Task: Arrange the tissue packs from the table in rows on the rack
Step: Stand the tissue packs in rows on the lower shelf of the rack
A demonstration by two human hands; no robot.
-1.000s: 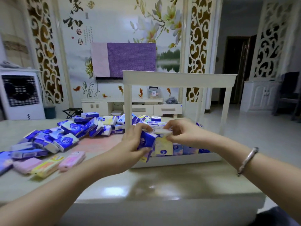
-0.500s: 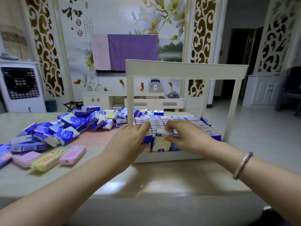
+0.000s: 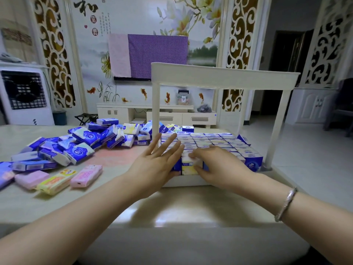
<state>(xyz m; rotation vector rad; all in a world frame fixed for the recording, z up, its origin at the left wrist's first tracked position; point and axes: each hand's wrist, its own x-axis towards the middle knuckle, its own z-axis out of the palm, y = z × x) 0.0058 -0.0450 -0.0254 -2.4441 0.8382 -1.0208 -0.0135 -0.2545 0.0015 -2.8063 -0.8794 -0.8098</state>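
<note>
A white two-level rack (image 3: 219, 75) stands on the table, its lower tray (image 3: 188, 182) filled with upright tissue packs in rows (image 3: 214, 140). In the front row stands a pale yellow pack (image 3: 188, 167). My right hand (image 3: 221, 167) pinches it, fingers curled over its top and thumb on its front. My left hand (image 3: 156, 163) is open with straight, spread fingers, its palm against the blue pack beside the yellow one. A heap of loose blue and white packs (image 3: 86, 138) lies on the table to the left of the rack.
Pink (image 3: 86, 175), yellow (image 3: 55, 181) and lilac (image 3: 30, 178) packs lie near the table's left front. The rack's left post (image 3: 155, 109) rises just behind my left hand. The table's front edge (image 3: 191, 224) is close to me. A white air cooler (image 3: 24, 96) stands far left.
The yellow pack has gone down into the front row. My left hand let go of the packs and opened with its fingers spread. The camera moved closer to the rack.
</note>
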